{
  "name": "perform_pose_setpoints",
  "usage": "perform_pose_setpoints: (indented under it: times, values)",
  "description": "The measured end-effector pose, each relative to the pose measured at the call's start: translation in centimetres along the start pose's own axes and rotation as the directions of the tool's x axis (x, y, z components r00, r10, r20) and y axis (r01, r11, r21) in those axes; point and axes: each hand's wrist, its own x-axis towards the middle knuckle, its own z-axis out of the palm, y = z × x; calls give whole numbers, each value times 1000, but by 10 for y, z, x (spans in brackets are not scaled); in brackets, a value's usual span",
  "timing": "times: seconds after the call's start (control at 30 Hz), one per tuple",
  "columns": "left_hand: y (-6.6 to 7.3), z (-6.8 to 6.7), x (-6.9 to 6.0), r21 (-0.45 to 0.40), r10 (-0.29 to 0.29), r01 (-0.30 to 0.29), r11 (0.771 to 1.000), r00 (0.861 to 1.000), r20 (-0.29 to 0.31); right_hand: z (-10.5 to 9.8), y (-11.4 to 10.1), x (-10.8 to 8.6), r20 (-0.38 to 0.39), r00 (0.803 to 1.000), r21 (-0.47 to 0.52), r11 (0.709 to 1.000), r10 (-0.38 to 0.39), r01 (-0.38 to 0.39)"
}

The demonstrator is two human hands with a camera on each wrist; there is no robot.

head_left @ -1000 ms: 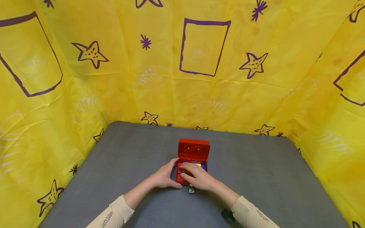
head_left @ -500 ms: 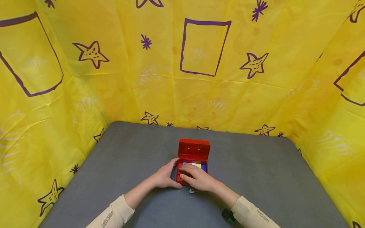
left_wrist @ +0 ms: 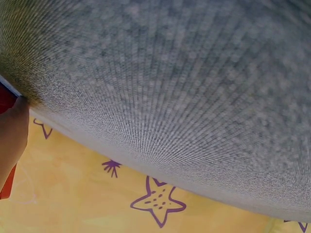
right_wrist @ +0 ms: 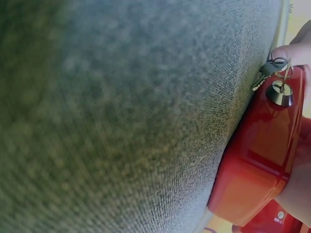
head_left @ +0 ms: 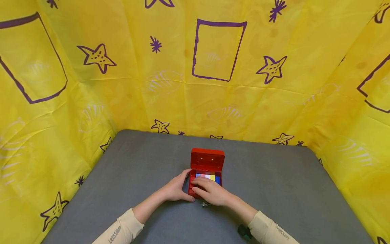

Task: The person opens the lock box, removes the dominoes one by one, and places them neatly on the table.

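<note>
A small red metal cash box (head_left: 190, 195) stands on the grey table with its lid (head_left: 207, 159) raised at the back. Flat coloured pieces (head_left: 212, 177) in blue, pink, white and yellow lie side by side inside. My left hand (head_left: 176, 189) grips the box's left side, thumb at the front corner and fingers towards the back. Over the box's front part, my right hand (head_left: 211, 191) reaches in, fingertips near the left compartments. It covers whatever is beneath, so any small thing between its fingertips is hidden. A key sits in the front lock (right_wrist: 280, 93), with more keys (right_wrist: 265, 73) hanging from the ring.
The grey table (head_left: 274, 183) spreads around the box. Yellow cloth walls (head_left: 170, 101) printed with purple stars and frames rise behind and on both sides. Something dark (head_left: 244, 231) lies at the right sleeve cuff.
My right hand has drawn slightly back towards the box's front, so more of the coloured pieces shows. The left hand and the box have stayed where they were.
</note>
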Motion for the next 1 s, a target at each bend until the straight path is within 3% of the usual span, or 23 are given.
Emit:
perform_pose_setpoints:
  times: [0.27, 1.0]
  values:
    - [-2, 1, 1, 6, 6, -6, 1000, 1000, -4, -1, -3, -2, 1, 1000, 39, 999, 21, -21]
    - [-3, 2, 1, 7, -1, 1, 1000, 1000, -2, 0, -5, -5, 2, 1000, 31, 999, 15, -15]
